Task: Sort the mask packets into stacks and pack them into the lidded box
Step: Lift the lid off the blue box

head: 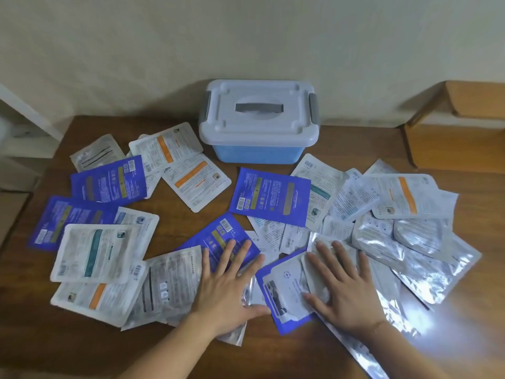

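Several mask packets lie scattered flat over a brown wooden table [175,222]: blue ones such as a blue packet [270,196] in the middle, white ones with orange or teal stripes like a white packet [195,181], and silver foil ones [418,258] at the right. The lidded box [258,120], blue with a pale grey lid and grey latches, stands shut at the back against the wall. My left hand [228,285] rests flat, fingers spread, on packets near the front. My right hand [345,285] lies flat with spread fingers on a white packet and foil packets.
A light wall rises right behind the table. A wooden cabinet or shelf [461,132] stands at the right beyond the table edge. A white piece of furniture [24,127] sits at the far left. Bare table shows along the front edge.
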Demonstrator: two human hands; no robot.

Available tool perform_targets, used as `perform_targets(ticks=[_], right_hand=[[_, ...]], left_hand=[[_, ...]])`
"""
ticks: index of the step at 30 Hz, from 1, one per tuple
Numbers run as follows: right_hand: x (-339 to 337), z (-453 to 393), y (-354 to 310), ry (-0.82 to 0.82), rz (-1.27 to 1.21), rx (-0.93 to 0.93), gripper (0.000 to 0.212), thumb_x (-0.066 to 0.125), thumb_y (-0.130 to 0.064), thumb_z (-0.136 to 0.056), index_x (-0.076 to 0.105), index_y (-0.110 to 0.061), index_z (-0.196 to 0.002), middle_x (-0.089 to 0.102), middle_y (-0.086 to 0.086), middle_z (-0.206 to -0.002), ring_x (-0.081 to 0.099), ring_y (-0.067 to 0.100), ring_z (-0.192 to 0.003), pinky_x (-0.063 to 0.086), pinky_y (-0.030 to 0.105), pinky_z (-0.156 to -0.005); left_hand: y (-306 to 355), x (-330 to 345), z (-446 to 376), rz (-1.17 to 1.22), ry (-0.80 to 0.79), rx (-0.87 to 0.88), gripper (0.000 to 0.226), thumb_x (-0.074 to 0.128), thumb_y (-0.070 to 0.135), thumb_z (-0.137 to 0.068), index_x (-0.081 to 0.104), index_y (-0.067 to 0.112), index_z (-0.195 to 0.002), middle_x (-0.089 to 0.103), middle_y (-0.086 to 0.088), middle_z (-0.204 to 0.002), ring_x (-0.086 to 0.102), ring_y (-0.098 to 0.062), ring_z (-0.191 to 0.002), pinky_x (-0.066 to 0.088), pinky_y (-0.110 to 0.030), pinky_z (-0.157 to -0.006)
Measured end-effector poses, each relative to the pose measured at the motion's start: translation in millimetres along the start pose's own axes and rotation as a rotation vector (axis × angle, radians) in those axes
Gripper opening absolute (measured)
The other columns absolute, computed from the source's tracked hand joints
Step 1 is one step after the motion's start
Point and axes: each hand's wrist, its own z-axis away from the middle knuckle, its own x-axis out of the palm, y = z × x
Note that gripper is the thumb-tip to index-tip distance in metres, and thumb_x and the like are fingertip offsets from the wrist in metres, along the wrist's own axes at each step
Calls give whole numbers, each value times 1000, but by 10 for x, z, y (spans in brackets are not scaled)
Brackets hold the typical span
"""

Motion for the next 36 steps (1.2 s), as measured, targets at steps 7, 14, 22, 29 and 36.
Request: perform_targets(ticks=[7,14,22,29,36], right_hand=[[-74,34,398,-68,59,174,80,32,-76,-83,42,-27,-146,32,-1,-157,27,30,-145,18,61,-114],[-780,-950,40,313,-297,274,66,39,-66,-89,57,-17,-129,56,5,-134,46,30,-127,40,48,-101],[-1489,-2643,121,244,-1067,685,43,52,-40,-94,62,0,-108,59,7,-87,58,30,-82,57,52,-79],[-1327,-2727,168,288,-1155,690,29,57,-30,-90,65,-5,-100,60,9,-94,62,29,-86,60,53,-68],[-1546,-2413,113,334,-1141,585,11,64,-32,-83,70,-26,-90,73,-2,-91,70,22,-90,60,48,-75]], left_hand=[[-395,-18,40,-45,-14,-100,104,29,97,-69,27,36,-153,23,-5,-162,19,-34,-148,17,-71,-106],[-862,-168,43,8,-45,-225,103,31,98,-66,38,36,-149,30,-7,-160,25,-36,-144,10,-68,-109],[-1032,-1538,-1087,1028,331,-464,65,41,62,-95,22,36,-152,22,6,-161,24,-20,-147,29,-48,-116],[-1099,-1984,-1757,1394,472,-577,11,56,30,-98,66,25,-100,64,7,-96,63,-19,-101,54,-35,-86],[-1093,-1958,-1523,1448,491,-665,23,65,23,-92,65,23,-114,67,1,-112,65,-19,-104,57,-42,-90]])
